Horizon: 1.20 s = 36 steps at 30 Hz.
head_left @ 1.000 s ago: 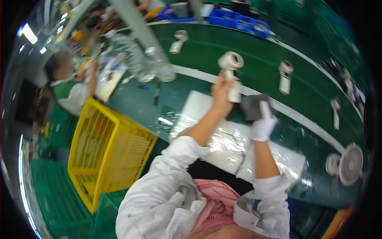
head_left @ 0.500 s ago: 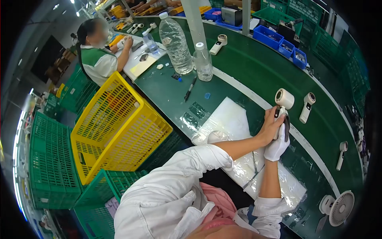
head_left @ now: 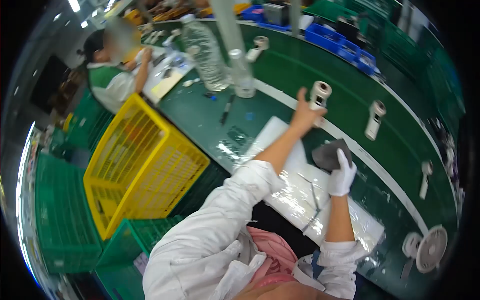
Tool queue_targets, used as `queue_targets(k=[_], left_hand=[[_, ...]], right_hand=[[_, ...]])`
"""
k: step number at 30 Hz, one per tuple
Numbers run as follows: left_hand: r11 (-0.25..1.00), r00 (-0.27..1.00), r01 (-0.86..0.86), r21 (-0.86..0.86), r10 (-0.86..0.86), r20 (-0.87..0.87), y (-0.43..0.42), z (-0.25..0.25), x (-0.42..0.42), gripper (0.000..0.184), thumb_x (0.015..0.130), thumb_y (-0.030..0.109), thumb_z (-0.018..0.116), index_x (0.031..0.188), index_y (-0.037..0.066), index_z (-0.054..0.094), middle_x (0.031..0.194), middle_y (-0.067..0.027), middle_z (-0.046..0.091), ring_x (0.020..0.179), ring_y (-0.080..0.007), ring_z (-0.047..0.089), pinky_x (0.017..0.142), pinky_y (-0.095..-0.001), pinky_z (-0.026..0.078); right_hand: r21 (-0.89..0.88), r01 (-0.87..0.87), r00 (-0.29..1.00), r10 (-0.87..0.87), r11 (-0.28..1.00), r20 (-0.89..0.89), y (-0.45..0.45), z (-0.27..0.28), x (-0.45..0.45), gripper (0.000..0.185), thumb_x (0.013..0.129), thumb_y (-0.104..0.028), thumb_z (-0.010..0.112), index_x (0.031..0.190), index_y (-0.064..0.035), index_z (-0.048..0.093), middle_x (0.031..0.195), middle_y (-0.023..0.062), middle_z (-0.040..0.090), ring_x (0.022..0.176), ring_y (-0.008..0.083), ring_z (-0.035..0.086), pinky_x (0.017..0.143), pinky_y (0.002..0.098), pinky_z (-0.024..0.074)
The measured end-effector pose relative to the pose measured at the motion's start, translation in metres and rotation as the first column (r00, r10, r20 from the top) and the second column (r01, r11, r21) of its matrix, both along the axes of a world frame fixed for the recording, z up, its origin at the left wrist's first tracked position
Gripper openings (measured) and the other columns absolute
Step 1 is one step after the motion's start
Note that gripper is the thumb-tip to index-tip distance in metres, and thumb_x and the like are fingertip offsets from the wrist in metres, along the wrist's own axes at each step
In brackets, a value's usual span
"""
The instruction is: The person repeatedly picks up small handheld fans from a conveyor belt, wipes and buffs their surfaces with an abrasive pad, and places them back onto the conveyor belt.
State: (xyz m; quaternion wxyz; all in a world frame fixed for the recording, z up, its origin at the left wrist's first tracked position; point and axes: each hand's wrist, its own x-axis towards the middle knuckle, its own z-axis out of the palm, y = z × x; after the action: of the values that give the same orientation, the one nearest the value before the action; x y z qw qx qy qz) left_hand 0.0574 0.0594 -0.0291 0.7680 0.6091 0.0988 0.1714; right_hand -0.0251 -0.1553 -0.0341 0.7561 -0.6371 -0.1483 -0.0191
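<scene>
My bare left hand (head_left: 304, 116) reaches out over the edge of the green conveyor belt. Its fingers are around the handle of a white handheld fan (head_left: 321, 91) with a round head; whether the fan rests on the belt I cannot tell. Nearer to me, my right hand (head_left: 342, 177) wears a white glove and grips a dark grey cloth (head_left: 332, 155). Below both hands a white foam sheet (head_left: 287, 175) under clear plastic lies on the worktable.
More handheld fans (head_left: 375, 120) lie on the conveyor belt (head_left: 350, 100). A small desk fan (head_left: 431, 249) stands at right. Large and small water bottles (head_left: 202, 57) and a pen (head_left: 227, 110) are on the table. A yellow crate (head_left: 145, 165) stands left, near a co-worker (head_left: 112, 75).
My hands have come apart. The left has carried the handheld fan up and left to the belt, while the right has drawn back slightly with the cloth.
</scene>
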Motion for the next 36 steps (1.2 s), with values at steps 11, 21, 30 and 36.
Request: queue_targets(k=[11,21,30,36], left_hand=[[0.809,0.959,0.272,-0.521,-0.181,0.22,0.046,-0.008,0.029,0.099,0.065,-0.008,0.049,0.158,0.009,0.02,0.131,-0.023,0.053,0.107,-0.0417,0.063,0.085,-0.0522,0.052],[0.943,0.974,-0.224,-0.247,0.224,-0.03,0.031,0.007,0.019,0.076,0.104,0.022,0.06,0.157,0.0,0.01,0.11,-0.026,0.071,0.061,-0.0221,0.067,0.05,-0.0323,0.054],[0.665,0.992,-0.126,0.736,0.078,0.099,-0.048,-0.021,0.054,0.036,0.097,0.02,0.064,0.126,-0.001,0.06,0.094,-0.0138,0.075,0.077,-0.0222,0.07,0.075,-0.0358,0.055],[0.504,0.91,0.328,0.799,0.058,-0.41,-0.132,-0.001,0.138,0.076,0.077,0.065,0.075,0.114,-0.002,0.07,0.116,-0.0247,0.071,0.112,-0.0415,0.068,0.094,-0.0507,0.052]], right_hand=[[0.218,0.17,0.951,-0.102,0.961,-0.292,-0.013,0.016,0.01,0.029,0.096,-0.02,0.068,0.107,0.0057,0.073,0.097,0.0053,0.073,0.086,0.0124,0.064,0.079,0.028,0.05],[0.282,0.158,0.94,-0.057,0.946,-0.336,-0.013,0.013,0.014,0.028,0.097,-0.018,0.068,0.109,0.0063,0.072,0.098,0.0039,0.071,0.09,0.0111,0.063,0.08,0.027,0.0504],[0.789,0.249,0.882,0.206,0.562,-0.425,-0.028,0.0,0.034,0.025,0.099,-0.015,0.057,0.119,-0.0027,0.065,0.113,0.0111,0.071,0.106,0.0256,0.068,0.096,0.0415,0.053],[0.901,0.18,0.89,0.326,0.394,-0.32,-0.057,-0.005,0.042,0.029,0.098,-0.011,0.059,0.126,-0.0054,0.061,0.121,0.0126,0.068,0.114,0.0282,0.066,0.102,0.044,0.0516]])
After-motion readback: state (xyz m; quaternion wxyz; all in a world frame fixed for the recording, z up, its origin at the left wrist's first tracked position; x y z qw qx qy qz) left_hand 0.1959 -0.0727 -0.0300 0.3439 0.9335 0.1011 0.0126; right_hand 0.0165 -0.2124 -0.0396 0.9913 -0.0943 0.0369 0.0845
